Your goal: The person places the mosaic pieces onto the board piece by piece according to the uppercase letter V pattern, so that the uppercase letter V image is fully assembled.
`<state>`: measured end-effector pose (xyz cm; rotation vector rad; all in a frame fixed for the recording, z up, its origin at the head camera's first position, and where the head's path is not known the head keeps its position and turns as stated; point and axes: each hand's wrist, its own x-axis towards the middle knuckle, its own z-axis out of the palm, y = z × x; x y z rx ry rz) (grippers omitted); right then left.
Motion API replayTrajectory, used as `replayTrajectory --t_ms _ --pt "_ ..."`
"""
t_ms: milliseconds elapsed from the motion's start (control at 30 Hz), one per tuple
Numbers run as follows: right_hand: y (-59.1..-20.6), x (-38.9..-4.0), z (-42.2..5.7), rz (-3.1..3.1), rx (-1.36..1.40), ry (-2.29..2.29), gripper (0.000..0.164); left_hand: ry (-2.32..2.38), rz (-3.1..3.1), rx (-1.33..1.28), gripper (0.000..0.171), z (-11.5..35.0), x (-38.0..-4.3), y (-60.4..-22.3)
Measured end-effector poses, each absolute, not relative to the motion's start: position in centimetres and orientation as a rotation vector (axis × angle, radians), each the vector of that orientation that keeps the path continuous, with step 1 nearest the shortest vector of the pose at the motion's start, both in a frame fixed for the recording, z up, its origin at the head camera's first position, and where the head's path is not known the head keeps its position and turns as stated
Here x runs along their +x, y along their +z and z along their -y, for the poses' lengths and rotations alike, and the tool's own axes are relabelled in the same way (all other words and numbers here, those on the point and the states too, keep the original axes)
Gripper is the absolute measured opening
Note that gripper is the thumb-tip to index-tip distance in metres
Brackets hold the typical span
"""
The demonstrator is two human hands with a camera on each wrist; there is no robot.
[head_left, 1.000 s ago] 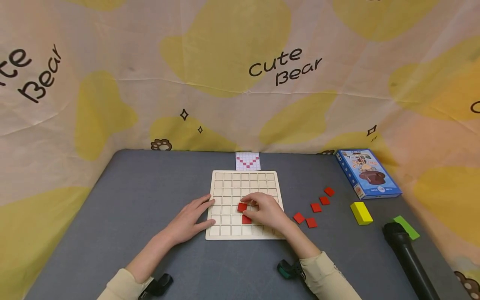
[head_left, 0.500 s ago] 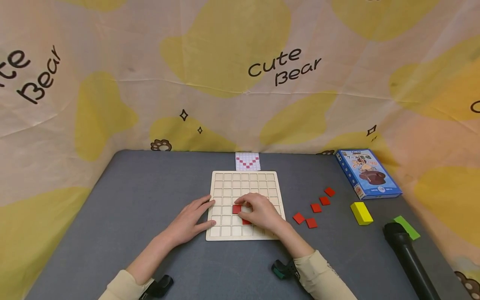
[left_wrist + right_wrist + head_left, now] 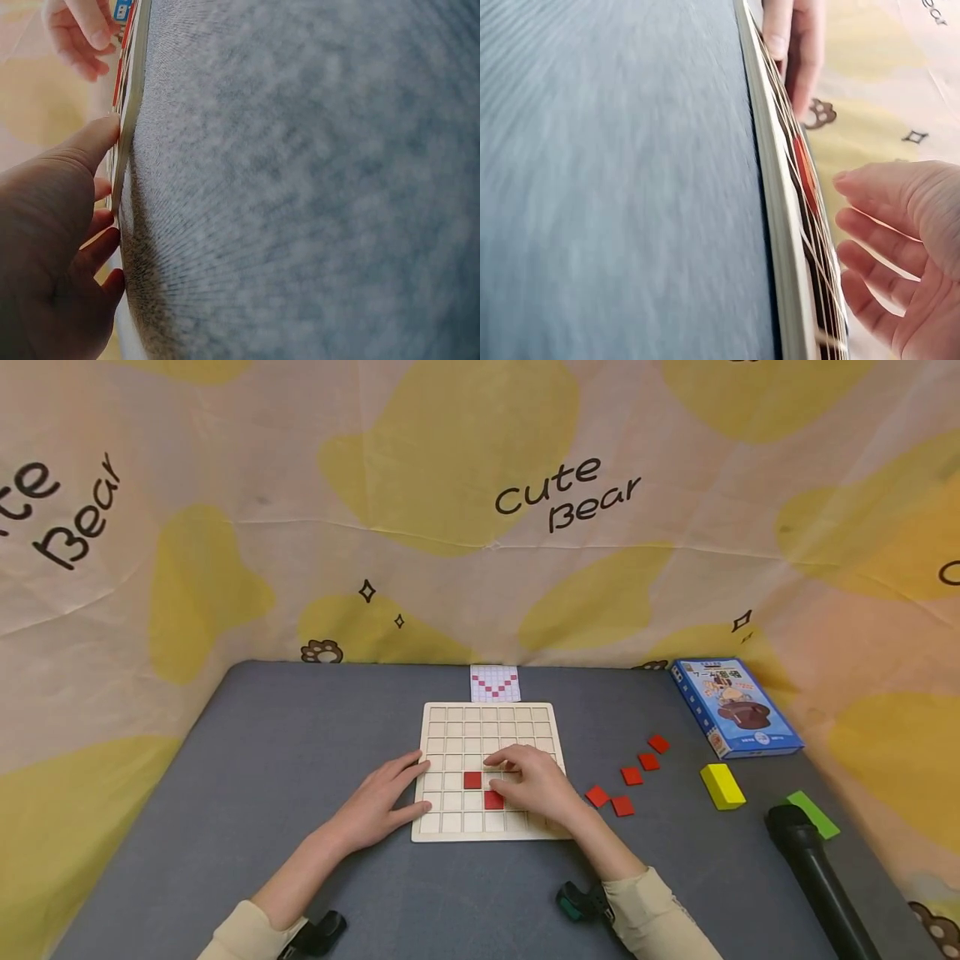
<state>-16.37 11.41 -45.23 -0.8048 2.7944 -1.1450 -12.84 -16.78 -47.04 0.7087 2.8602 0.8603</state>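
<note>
A pale wooden grid board lies on the grey table, with two red square tiles in its cells: one red tile left of the middle, and another red tile one row nearer and one column to the right. My left hand rests along the board's left edge, fingers spread and touching it. Over the board hovers my right hand, just right of the tiles, its fingers loosely bent and holding nothing. In the right wrist view the right hand is apart from the board.
Several loose red tiles lie right of the board. Behind it is a pattern card. Farther right are a blue box, a yellow block, a green piece and a black microphone.
The right hand moved a red tile left, set it into a board cell and let go, then drew back to the right. The left hand stayed put.
</note>
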Motion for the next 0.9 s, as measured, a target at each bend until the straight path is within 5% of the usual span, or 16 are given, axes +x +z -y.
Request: replayTrajectory --t_ms 900 --pt "-45.6 -14.1 -23.6 -2.994 -0.634 -0.947 0.027 0.862 -2.851 0.686 0.067 16.7 -12.9 -47.4"
